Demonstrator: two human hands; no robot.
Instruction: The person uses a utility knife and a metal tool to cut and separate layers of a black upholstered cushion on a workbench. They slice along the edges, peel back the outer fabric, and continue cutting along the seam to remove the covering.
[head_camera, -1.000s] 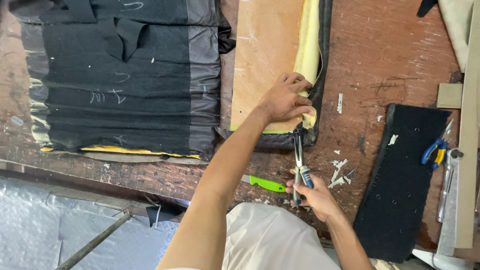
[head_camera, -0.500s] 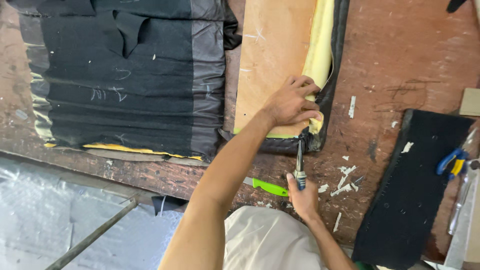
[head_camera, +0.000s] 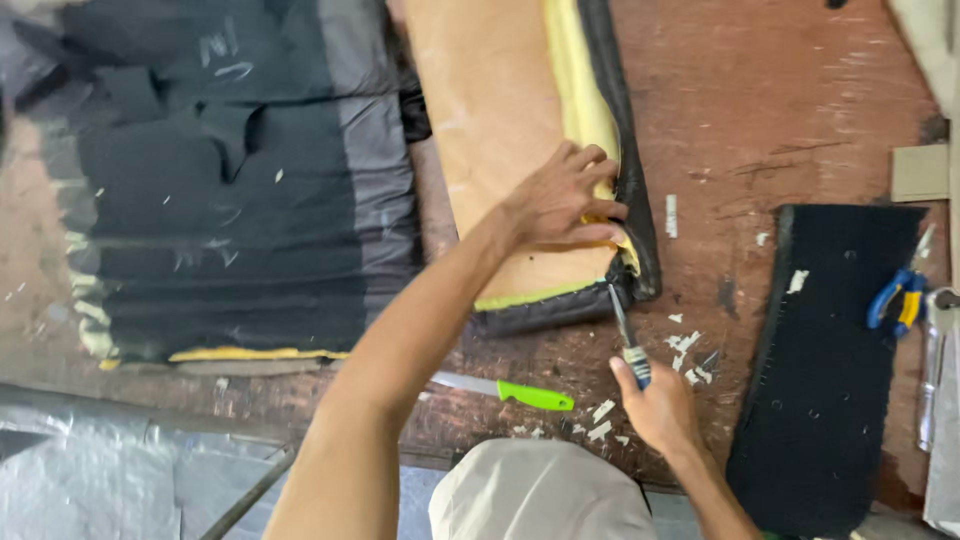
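My left hand (head_camera: 562, 198) presses flat on a tan board (head_camera: 490, 130) backed with yellow foam (head_camera: 588, 110) and wrapped along its edge in black cover material (head_camera: 625, 170). My right hand (head_camera: 655, 405) grips a slim metal tool with a blue-and-white handle (head_camera: 630, 350). The tool's tip sits at the board's near right corner, where the black cover folds over. A knife with a green handle (head_camera: 520, 393) lies on the red-brown table (head_camera: 800, 100) just left of my right hand.
A black and grey fabric cover (head_camera: 240, 180) lies spread at the left. A black fabric panel (head_camera: 830, 360) lies at the right, with blue-and-yellow pliers (head_camera: 897, 297) on its far edge. Small white scraps (head_camera: 685, 345) are scattered near the board's corner.
The view has shifted closer. My right hand has tilted the tool so its tip stays at the board's corner. My left hand keeps pressing on the board's edge.
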